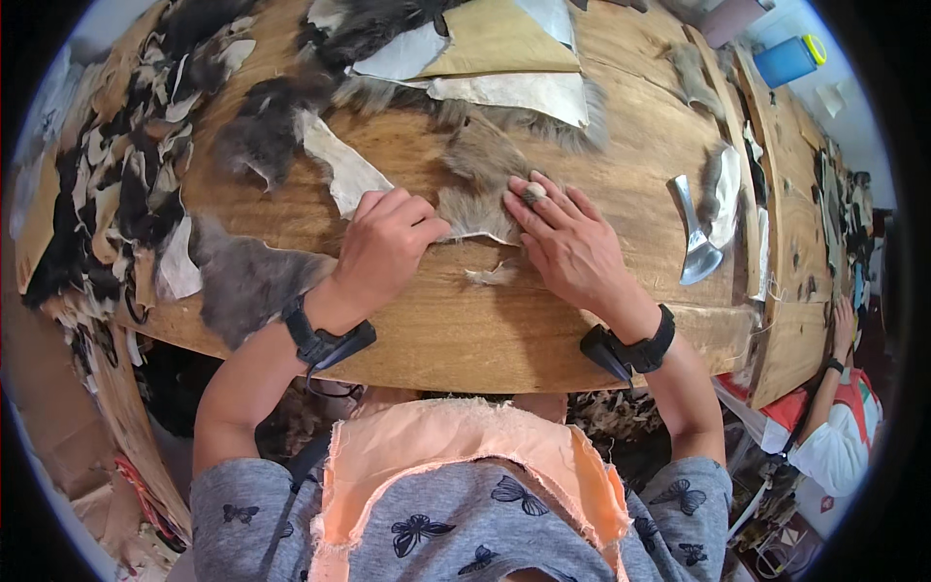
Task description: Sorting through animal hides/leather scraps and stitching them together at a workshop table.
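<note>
A brown-grey piece of fur [475,199] lies on the wooden table in front of me. My left hand [386,238] is closed, its fingertips pinching the near left edge of this fur. My right hand [572,242] lies flat on the right side of the same piece, fingers stretched out. A pale, round-looking thing [533,193] sits on one finger of that hand; its kind is unclear. Just nearer than the fur is a small pale scrap [493,274]. Beside my left hand are a white hide strip [344,165] and a grey fur piece [254,276].
Dark and white fur scraps [126,165] heap along the left. Larger pelts with white and tan hide [504,44] lie at the back. A metal blade with a flared end [695,238] rests right. Beyond are a wooden rail [722,97], a blue container [784,63] and another person's hand [844,325].
</note>
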`<move>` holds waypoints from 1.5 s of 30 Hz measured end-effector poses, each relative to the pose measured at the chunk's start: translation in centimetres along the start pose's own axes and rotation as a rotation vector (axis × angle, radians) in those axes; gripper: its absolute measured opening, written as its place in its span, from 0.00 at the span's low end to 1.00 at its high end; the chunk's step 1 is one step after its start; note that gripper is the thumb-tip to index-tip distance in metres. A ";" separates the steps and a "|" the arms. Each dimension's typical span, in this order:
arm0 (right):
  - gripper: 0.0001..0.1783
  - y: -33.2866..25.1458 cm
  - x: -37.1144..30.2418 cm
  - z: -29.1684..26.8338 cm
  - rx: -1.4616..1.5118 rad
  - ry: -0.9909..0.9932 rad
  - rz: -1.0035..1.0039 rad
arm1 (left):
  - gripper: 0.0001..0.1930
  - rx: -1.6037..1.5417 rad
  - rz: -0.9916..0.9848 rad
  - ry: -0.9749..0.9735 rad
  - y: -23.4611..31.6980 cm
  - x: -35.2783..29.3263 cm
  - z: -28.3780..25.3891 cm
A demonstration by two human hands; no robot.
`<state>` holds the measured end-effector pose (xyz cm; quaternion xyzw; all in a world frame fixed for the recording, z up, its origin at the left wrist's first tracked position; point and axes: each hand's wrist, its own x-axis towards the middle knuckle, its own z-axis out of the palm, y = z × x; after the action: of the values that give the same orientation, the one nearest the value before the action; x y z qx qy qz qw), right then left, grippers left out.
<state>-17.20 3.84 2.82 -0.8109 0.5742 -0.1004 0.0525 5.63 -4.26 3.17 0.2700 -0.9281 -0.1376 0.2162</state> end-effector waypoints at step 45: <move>0.17 3.0 0.3 -5.9 0.015 0.014 0.802 | 0.12 -0.240 -0.933 0.357 -21.3 -19.0 -27.9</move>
<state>-21.19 2.76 7.97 -0.5212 0.8448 -0.0814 0.0897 42.79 -14.89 13.24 0.6482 -0.6350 -0.2767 0.3164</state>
